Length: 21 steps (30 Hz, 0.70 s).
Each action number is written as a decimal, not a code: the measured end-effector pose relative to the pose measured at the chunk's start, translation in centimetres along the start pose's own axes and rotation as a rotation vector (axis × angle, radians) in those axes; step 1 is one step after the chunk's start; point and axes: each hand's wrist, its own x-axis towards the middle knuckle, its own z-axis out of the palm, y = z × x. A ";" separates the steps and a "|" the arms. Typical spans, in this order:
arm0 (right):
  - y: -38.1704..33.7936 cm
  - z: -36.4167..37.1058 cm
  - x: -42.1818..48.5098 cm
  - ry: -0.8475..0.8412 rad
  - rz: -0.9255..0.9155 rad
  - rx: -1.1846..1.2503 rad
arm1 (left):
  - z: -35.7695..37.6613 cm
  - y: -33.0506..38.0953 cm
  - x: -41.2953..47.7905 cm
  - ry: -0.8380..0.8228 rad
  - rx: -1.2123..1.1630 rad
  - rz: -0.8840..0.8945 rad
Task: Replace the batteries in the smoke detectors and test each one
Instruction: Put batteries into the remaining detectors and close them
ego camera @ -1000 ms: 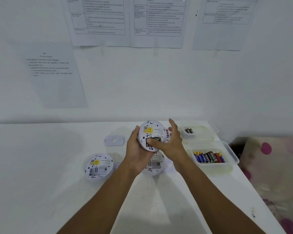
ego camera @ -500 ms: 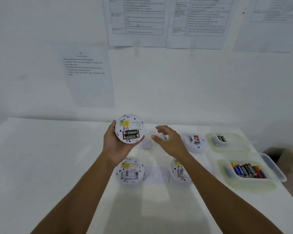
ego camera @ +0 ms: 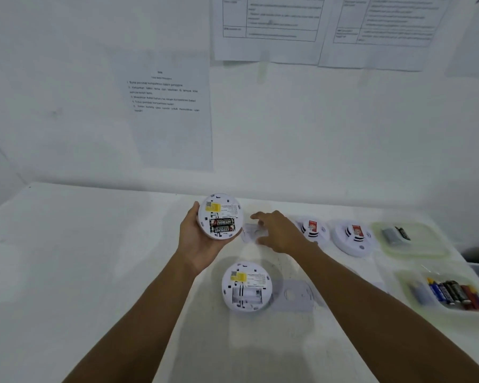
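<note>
White plastic lies nearest on the table (ego camera: 67,272): an open detector (ego camera: 246,286) rests back up with its battery bay empty, and a flat mounting plate (ego camera: 297,295) sits just beside it on the right. Farther right, by the table's edge, a clear tray (ego camera: 404,283) holds a row of mixed batteries (ego camera: 454,293).

Beyond the open detector, the left hand (ego camera: 198,241) cups a held detector (ego camera: 220,217) off the table, thumb on its left rim and its back turned to the camera. Two black Eveready cells (ego camera: 221,225) sit in its bay.

The right hand (ego camera: 280,230) reaches forward beside it, fingers loosely spread and holding nothing. It is over a second plate (ego camera: 249,234), which it partly hides; I cannot tell whether it touches it. The wrist also blocks the left edge of a first closed detector (ego camera: 314,230), which stands face up near a second closed detector (ego camera: 353,237).

Right of those, a shallow container (ego camera: 415,252) holds a few used cells (ego camera: 398,233). A printed sheet (ego camera: 172,114) hangs on the wall behind.
</note>
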 end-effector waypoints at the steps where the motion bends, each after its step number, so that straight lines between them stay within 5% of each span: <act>1: 0.0 0.0 0.1 0.007 -0.001 -0.033 | -0.1 0.0 0.1 0.003 -0.005 -0.004; 8: 0.5 0.2 -0.8 0.109 0.019 0.155 | 0.5 -0.5 0.4 0.027 -0.002 -0.004; 15: -1.2 -3.7 -4.0 0.626 0.064 0.562 | 2.0 -2.1 0.8 0.028 0.028 0.024; 21: -4.6 -3.8 -7.0 0.709 -0.063 0.253 | 5.4 -5.4 0.0 0.001 0.038 -0.011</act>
